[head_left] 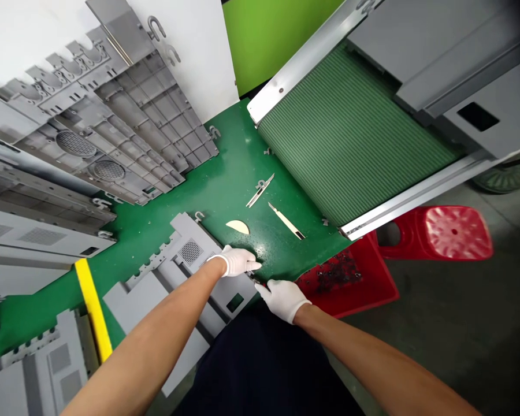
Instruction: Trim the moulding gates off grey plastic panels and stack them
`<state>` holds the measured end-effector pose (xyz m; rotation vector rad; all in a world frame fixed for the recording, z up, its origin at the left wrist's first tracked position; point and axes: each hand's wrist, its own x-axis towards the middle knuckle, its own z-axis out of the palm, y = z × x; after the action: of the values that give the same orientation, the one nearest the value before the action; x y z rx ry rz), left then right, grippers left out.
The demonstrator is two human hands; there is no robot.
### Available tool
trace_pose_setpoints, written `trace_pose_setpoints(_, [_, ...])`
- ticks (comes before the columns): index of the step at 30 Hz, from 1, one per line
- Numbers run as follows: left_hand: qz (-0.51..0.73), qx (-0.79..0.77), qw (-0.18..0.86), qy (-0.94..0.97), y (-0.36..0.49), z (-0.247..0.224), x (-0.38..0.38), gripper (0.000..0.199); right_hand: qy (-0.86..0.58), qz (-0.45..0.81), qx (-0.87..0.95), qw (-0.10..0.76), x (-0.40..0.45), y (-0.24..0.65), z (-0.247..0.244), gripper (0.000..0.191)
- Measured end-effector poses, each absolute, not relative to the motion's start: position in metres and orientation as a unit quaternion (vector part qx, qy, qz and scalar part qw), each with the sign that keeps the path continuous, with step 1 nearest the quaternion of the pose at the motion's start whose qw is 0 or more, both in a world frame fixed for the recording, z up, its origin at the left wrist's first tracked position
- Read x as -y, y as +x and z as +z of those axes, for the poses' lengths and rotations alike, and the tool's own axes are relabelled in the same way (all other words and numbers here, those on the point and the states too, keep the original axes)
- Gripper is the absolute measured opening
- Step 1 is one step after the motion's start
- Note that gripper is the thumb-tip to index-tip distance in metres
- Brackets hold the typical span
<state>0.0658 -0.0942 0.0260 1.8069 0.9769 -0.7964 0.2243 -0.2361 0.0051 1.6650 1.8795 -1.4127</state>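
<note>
Red bin [382, 284] near the right hand [282, 299] holds dark scraps [338, 270]

A grey molded plastic panel [141, 303], vented and notched along one edge, lies slantwise on the green desk [225, 156]; a small dark tool [253, 278], mostly hidden, is at its right edge.
</note>
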Motion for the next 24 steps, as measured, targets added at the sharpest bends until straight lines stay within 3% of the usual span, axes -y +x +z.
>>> trace_pose_setpoints(14, [-0.33, -0.389, 0.45, 0.733, 0.063, 0.021, 0.093, 0.053, 0.635, -0.426, -0.637, 0.094, 0.237, 0.217, 0.013, 0.074])
trace_pose_setpoints(24, [-0.325, -0.391, 0.447, 0.736, 0.066, 0.021, 0.093, 0.049, 0.591, -0.493, -0.629, 0.111, 0.224, 0.215, 0.011, 0.073])
